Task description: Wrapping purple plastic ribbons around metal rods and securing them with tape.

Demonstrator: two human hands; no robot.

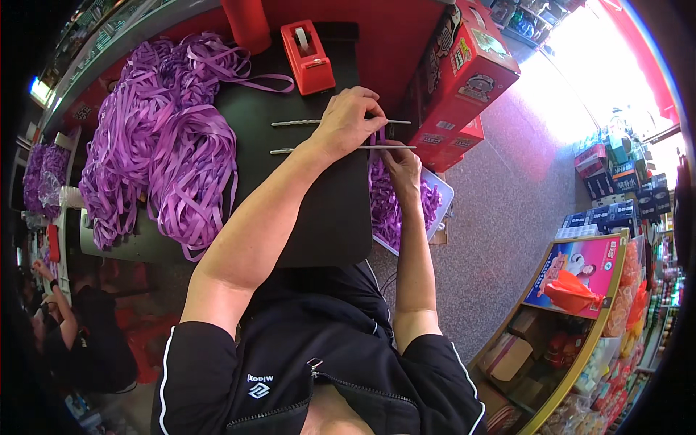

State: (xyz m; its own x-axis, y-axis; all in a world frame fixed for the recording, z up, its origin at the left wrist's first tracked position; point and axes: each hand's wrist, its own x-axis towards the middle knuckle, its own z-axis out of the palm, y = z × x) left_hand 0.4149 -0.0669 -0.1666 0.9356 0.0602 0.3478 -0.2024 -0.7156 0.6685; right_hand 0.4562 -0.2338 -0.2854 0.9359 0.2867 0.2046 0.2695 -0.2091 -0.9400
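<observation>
- In the head view, we see the left hand (349, 119) over the upper metal rod (293, 123), thumb and forefinger tips drawn together in a pinch, by our reading, on a narrow purple strip (382, 135).
- We find that strip near the right ends of the two rods, in the gap between them. Its visible length runs away from the wearer, crosswise to the rods, whose long axes go left to right, almost parallel.
- From the left fingertips the strip lies just toward the wearer; from the right hand (403, 168) it lies a little farther out and to the left. The left hand is nearer the upper rod, the right nearer the lower rod (286, 151).
- The right fingers are bent up at the lower rod; we cannot tell whether they grip it, the strip, or neither.
- Around them we note a large heap of purple ribbon (192, 167) on the black table (312, 217), a red tape dispenser (312, 71) beyond the hands, and a pale tub (449, 199) of purple pieces (429, 206) beside the right forearm.
</observation>
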